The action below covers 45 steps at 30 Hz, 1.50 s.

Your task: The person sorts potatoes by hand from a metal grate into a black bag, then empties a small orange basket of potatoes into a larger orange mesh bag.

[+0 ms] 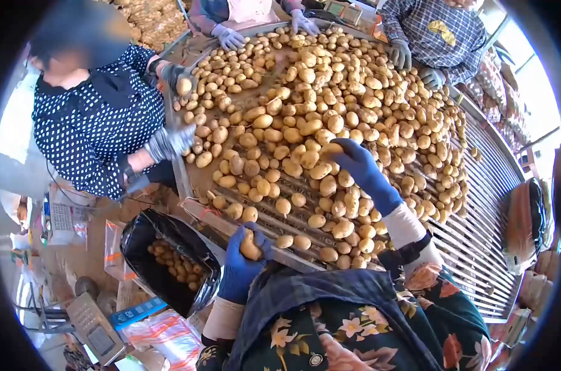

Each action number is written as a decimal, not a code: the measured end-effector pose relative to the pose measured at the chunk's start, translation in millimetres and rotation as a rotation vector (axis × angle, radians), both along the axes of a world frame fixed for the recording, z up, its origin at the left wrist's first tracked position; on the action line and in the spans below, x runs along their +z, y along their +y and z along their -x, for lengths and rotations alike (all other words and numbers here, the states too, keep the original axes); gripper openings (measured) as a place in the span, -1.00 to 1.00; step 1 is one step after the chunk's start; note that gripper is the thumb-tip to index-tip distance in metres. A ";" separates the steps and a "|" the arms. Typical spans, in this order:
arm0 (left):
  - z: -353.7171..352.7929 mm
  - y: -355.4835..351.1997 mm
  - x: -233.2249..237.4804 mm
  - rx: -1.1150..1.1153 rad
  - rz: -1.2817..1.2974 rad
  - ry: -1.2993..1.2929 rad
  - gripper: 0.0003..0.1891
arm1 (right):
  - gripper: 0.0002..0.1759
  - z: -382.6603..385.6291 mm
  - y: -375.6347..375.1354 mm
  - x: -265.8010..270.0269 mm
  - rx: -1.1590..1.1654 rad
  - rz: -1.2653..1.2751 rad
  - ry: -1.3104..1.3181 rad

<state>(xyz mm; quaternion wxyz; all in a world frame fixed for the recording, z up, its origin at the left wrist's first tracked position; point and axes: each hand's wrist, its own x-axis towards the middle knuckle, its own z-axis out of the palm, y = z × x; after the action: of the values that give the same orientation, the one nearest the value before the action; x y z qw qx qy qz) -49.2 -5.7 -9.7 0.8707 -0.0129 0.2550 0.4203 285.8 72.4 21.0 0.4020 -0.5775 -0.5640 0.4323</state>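
My left hand [242, 263], in a blue glove, is closed around a potato [251, 246] at the near edge of the sorting table. Over the heap, my right hand [362, 170], gloved in blue too, reaches forward with its fingers closed on another potato [331, 150]; the glove partly hides it. Loose potatoes [305, 127] cover much of the slatted table [478, 247], piled thickest in the middle and toward the right. A few single potatoes lie close to my left hand along the rim.
A crate lined with a black bag [138, 247], holding some potatoes, stands left below the table. Beside it are a scale [95, 328] and plastic bags [163, 334]. Co-workers stand left [101, 123], at the back [243, 12] and back right [441, 37], their gloved hands at the table's rim.
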 end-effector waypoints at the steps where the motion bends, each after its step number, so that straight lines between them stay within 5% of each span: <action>1: -0.4 -0.2 -0.9 -0.004 -0.001 -0.002 -0.71 | -0.49 1.5 -6.9 4.2 -0.004 -0.001 -0.002; 3: -1.2 -0.2 -1.9 -0.001 -0.024 0.097 -0.68 | -0.51 7.3 -24.5 11.1 -0.154 0.223 0.699; 5: -3.0 1.1 1.3 -0.001 -0.006 0.093 -0.67 | -0.52 9.2 -35.0 9.1 -0.222 0.290 0.810; 7: -3.8 2.1 -1.1 0.000 0.005 0.087 -0.67 | -0.52 7.1 -38.1 -1.8 -0.013 0.313 1.122; 11: -4.7 2.5 -4.5 -0.013 -0.038 0.048 -0.67 | -0.51 16.3 -39.7 -14.1 0.039 0.299 1.244; 14: -3.8 2.9 -3.1 -0.004 -0.027 0.071 -0.68 | -0.47 25.7 -47.6 5.1 -0.146 0.407 1.110; 23: 0.0 2.4 -5.9 0.005 -0.060 0.050 -0.65 | -0.32 36.7 -48.1 -3.4 0.049 0.364 1.110; 27: -9.1 5.1 3.0 0.016 -0.058 -0.047 -0.49 | -0.43 45.5 -53.9 2.0 0.019 0.427 1.175; 30: -15.6 10.6 6.3 -0.038 -0.120 -0.049 -0.32 | -0.62 56.0 -61.0 -6.4 0.076 0.499 0.988; 33: -20.6 15.9 4.8 -0.076 -0.222 0.029 -0.25 | -0.58 64.8 -68.2 -24.3 0.204 0.523 0.966; 36: -26.0 16.8 6.8 -0.078 -0.234 0.006 -0.23 | -0.49 82.7 -71.4 -11.2 0.120 0.524 0.622; 41: -26.6 15.7 0.7 -0.092 -0.164 0.112 -0.27 | -0.50 91.9 -70.8 10.7 0.230 0.524 0.374; 45: -18.6 13.9 -30.8 -0.107 -0.233 0.056 -0.44 | -0.56 90.8 -72.5 -3.7 0.301 0.436 0.448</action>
<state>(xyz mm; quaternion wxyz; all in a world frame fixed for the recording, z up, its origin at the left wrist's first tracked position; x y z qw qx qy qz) -30.6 8.2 -40.5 0.8800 0.1137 0.2291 0.4002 195.0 -0.1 17.4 0.3145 -0.4508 -0.4349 0.7132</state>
